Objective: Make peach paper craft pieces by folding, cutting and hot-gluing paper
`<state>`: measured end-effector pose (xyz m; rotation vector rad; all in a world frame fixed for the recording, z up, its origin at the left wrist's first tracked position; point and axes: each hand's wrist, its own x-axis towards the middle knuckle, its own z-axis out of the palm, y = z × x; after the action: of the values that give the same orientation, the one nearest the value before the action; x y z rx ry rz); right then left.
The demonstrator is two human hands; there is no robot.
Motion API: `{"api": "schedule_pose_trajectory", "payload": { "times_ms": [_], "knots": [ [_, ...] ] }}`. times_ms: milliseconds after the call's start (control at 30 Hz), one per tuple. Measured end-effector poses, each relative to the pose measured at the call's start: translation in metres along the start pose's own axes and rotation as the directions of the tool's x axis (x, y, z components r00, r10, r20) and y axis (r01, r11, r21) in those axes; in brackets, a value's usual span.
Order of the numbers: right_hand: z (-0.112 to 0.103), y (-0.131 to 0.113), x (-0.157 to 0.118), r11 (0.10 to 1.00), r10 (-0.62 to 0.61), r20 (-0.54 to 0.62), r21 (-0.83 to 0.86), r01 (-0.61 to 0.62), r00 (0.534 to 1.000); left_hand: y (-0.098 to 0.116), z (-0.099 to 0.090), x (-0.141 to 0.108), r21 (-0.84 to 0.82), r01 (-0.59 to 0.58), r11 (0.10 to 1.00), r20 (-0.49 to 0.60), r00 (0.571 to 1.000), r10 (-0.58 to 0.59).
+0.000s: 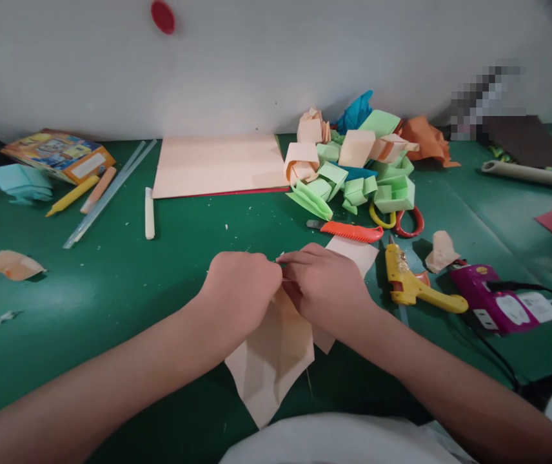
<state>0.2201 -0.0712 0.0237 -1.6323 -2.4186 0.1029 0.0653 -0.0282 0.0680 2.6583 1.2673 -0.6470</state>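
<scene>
Both my hands meet over the green table, working on a peach-coloured sheet of paper (276,367) that hangs down toward me in folds. My left hand (244,283) is closed, its fingertips hidden behind the knuckles, gripping the paper's upper part. Close against it, my right hand (327,283) pinches the same paper near its top. Another pale paper piece (356,256) lies beneath my right hand and sticks out on both sides. Just beyond that hand lies an orange utility knife (351,232). The yellow glue gun (409,280) rests to its right.
A heap of folded green and peach paper pieces (353,161) sits at the back, with scissors (409,222) partly under it. Peach sheets (218,164) lie behind my hands. Glue sticks (111,190), crayons (73,195) and a box (60,153) are left. A purple power strip (493,298) with cables is right.
</scene>
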Motion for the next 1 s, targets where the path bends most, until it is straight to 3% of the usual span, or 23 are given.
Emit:
{"api": "schedule_pose_trajectory", "payload": {
  "times_ms": [167, 367, 567, 833, 1000],
  "knots": [
    [-0.001, 0.0, 0.001, 1.0, 0.006, -0.02, 0.01, -0.006, 1.0, -0.004, 0.002, 0.002, -0.011, -0.058, 0.998, -0.025, 0.998, 0.057],
    [-0.002, 0.002, -0.002, 1.0, 0.019, -0.113, 0.018, -0.017, 0.993, -0.009, 0.003, 0.004, -0.012, 0.008, 1.0, -0.044, 0.999, -0.009],
    [0.001, 0.007, -0.002, 1.0, -0.02, -0.103, 0.018, 0.022, 0.994, -0.013, 0.003, 0.0, -0.033, -0.047, 0.998, -0.181, 0.983, 0.041],
    [-0.004, 0.011, -0.002, 0.996, -0.008, -0.225, 0.085, 0.028, 0.974, -0.017, 0.006, 0.001, -0.027, -0.1, 0.995, -0.194, 0.977, 0.093],
    [-0.004, 0.011, -0.002, 0.992, -0.04, -0.217, 0.11, 0.065, 0.975, -0.016, 0.001, 0.0, -0.07, -0.063, 0.996, -0.141, 0.989, 0.053]
  ]
}}
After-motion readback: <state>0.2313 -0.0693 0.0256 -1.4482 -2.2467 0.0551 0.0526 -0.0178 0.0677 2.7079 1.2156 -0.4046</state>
